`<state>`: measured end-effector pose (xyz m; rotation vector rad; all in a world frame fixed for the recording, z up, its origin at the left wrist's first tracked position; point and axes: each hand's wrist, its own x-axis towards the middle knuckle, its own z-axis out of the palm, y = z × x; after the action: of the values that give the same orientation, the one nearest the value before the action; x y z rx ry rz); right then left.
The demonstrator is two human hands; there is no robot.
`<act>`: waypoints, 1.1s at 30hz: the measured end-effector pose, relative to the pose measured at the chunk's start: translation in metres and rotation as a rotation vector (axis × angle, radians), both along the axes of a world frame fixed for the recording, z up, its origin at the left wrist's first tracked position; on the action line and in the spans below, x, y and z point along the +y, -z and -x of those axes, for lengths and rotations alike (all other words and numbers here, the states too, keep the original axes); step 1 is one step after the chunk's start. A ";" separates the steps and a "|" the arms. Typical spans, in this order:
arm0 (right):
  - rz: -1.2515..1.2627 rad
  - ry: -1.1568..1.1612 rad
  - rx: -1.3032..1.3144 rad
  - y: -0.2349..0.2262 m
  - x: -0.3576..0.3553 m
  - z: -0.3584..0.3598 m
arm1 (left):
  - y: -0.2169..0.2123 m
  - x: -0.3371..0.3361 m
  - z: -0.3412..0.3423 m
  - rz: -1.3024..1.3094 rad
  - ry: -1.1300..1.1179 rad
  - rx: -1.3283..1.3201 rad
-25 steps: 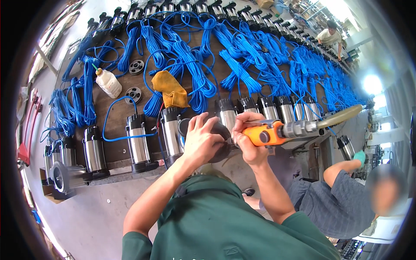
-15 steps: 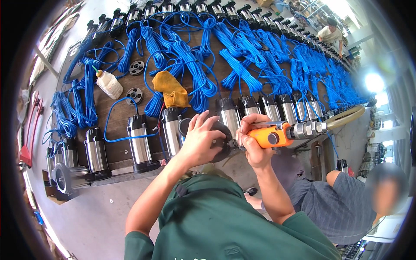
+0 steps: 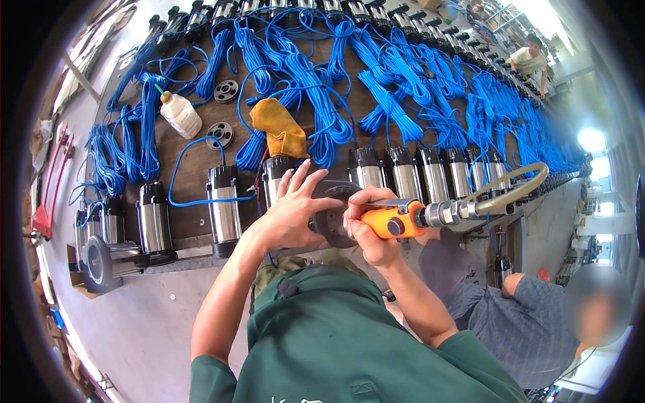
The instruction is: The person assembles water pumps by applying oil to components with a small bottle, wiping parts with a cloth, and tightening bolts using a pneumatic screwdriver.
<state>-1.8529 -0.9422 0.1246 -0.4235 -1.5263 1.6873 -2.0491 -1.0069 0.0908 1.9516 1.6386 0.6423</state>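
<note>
Presently, a long workbench (image 3: 195, 232) is carrying rows of steel pump motors (image 3: 224, 205) with coiled blue cables (image 3: 316, 101); the dark round end cover (image 3: 330, 216) is sitting at the bench's near edge, between both hands. The left hand (image 3: 290, 213) is lying on it, fingers spread, while the right hand (image 3: 366, 232) is wrapping closed fingers around an orange air tool (image 3: 396, 221). The cover is looking heavy, rigid and smooth, so gripping its rim seems safest.

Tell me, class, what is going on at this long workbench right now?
A person in a green shirt presses the left hand on a round dark metal end cap while the right hand grips an orange air-powered driver against it. Shiny steel cylinders with coiled blue cables line the bench.
</note>
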 end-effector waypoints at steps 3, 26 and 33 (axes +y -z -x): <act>-0.053 -0.006 -0.031 0.000 -0.001 0.002 | 0.004 -0.002 0.000 -0.002 -0.009 -0.023; -0.003 -0.080 -0.005 -0.014 0.001 0.006 | -0.002 -0.002 0.002 -0.027 0.023 0.021; 0.054 -0.028 0.051 -0.012 0.005 0.000 | -0.004 0.000 -0.009 0.022 -0.086 -0.090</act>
<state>-1.8527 -0.9375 0.1368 -0.3856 -1.4582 1.7519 -2.0402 -1.0070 0.0953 1.8182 1.6740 0.7313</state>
